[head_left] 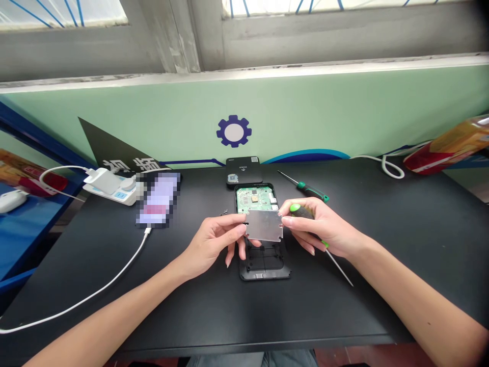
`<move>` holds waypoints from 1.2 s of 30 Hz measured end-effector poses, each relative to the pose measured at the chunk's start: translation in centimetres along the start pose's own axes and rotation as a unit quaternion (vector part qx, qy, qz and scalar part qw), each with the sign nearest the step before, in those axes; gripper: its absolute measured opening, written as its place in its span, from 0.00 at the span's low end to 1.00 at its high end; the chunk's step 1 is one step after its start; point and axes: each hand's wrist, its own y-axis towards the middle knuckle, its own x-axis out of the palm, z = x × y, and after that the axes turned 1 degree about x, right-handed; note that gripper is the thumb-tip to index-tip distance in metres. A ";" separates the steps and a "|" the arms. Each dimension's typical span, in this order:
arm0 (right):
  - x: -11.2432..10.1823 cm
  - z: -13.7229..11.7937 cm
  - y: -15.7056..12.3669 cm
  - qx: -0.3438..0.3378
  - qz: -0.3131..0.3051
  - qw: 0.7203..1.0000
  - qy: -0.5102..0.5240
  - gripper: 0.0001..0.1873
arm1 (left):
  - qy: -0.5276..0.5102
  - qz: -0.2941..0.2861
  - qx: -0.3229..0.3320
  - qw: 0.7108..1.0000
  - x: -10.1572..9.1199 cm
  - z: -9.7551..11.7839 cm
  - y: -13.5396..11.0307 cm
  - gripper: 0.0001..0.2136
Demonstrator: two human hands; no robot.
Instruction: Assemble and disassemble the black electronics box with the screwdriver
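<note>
Between my two hands hangs a thin silvery metal plate (264,225) with notched edges. My left hand (214,237) pinches its left edge between thumb and fingers. On the opposite edge my right hand (321,224) grips it the same way, while a screwdriver (303,211) with a dark and green handle lies held in that palm, its shaft pointing down to the right. Behind the plate sits an open black casing (263,273). A green circuit board (255,198) shows in its far part; the plate and fingers hide the middle.
A closed black box (243,172) stands behind the casing, with a second green screwdriver (303,186) to its right. Small screws (225,211) lie left of the casing. Farther left are a phone (158,199), its white cable (114,279) and a power strip (114,188).
</note>
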 end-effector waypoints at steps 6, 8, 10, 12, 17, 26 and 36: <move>0.2 -0.2 0.0 0.008 0.006 1.000 -0.001 0.10 | -0.001 0.001 -0.001 1.000 0.0 0.0 0.0 0.21; 0.3 -0.3 0.0 0.013 0.010 1.000 0.000 0.11 | -0.002 0.000 0.000 1.000 0.0 0.0 -0.1 0.22; 0.3 -0.3 0.1 0.014 0.014 1.000 0.003 0.12 | 0.000 -0.002 0.002 1.000 0.0 0.0 -0.1 0.23; 0.2 -0.3 0.2 0.014 0.015 1.000 0.005 0.12 | 0.004 -0.004 0.002 1.000 0.0 0.0 -0.1 0.23; 0.2 -0.2 0.2 0.012 0.010 1.000 0.008 0.11 | 0.007 -0.008 0.000 1.000 -0.1 0.0 0.0 0.23; 0.2 -0.1 0.2 0.015 0.014 1.000 0.005 0.11 | 0.001 -0.002 -0.001 1.000 0.0 0.2 0.0 0.23; 0.8 -0.3 0.3 0.030 0.029 0.999 0.020 0.12 | 0.007 0.015 -0.012 1.000 0.3 0.4 0.0 0.37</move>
